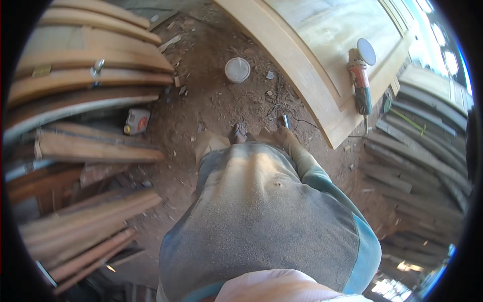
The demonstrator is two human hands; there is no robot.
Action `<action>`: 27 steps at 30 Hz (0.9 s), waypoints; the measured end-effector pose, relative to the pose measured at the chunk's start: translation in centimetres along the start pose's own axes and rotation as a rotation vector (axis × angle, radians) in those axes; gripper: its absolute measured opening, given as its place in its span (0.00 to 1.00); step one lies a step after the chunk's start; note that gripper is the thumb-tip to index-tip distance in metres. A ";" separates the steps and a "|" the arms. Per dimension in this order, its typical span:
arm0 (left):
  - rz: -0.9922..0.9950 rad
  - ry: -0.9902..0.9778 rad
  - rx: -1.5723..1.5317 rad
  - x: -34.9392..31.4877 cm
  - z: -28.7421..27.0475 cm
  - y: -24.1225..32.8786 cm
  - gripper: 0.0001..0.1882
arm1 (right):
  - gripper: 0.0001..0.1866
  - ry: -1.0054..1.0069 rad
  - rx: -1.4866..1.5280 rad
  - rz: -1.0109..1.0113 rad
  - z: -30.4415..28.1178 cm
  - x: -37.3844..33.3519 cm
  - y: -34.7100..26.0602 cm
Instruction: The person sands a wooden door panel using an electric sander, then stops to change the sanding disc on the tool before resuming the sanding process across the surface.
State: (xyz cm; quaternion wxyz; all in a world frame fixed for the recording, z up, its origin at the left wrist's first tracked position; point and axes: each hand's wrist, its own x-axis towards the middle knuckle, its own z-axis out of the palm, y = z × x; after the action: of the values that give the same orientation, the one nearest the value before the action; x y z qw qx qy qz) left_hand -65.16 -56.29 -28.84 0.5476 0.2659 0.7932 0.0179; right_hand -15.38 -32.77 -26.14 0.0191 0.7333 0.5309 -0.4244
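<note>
My right hand (283,135) hangs low beside my right leg, its arm in a grey and light blue sleeve. The fingers look closed round a small dark and silver object (287,121) that juts out ahead of them; its kind is too small to make out. My left hand is out of sight, hidden by my dusty shirt. Ahead to the right lies a pale wooden panelled door (314,95). On its near right corner rests an orange and dark green angle grinder (360,83) with a round pale disc, apart from my hand.
A white round bucket (237,70) stands on the dirt floor among wood scraps. Stacked doors (100,48), planks (95,143) and a pale plastic jug (137,122) line the left. More boards (417,126) lie at the right. A thin dark cable (302,121) trails near the door.
</note>
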 end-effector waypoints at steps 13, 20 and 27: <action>0.311 -0.513 -0.544 30.7 -30.4 33.4 0.13 | 0.30 0.286 0.662 0.785 7.7 -6.9 -3.7; 1.009 0.304 -0.287 21.2 -25.2 58.6 0.14 | 0.22 1.027 1.373 0.920 3.6 -13.4 4.5; 1.409 0.200 -0.117 5.3 -12.5 73.0 0.14 | 0.15 1.935 0.949 0.761 -15.8 -19.3 11.5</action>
State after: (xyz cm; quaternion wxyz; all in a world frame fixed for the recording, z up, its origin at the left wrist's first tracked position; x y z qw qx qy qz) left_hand -48.19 11.98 -5.08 0.3438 0.6825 0.4768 0.4342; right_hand 1.75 -44.91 -8.52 -0.5495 0.7992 -0.1473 0.1939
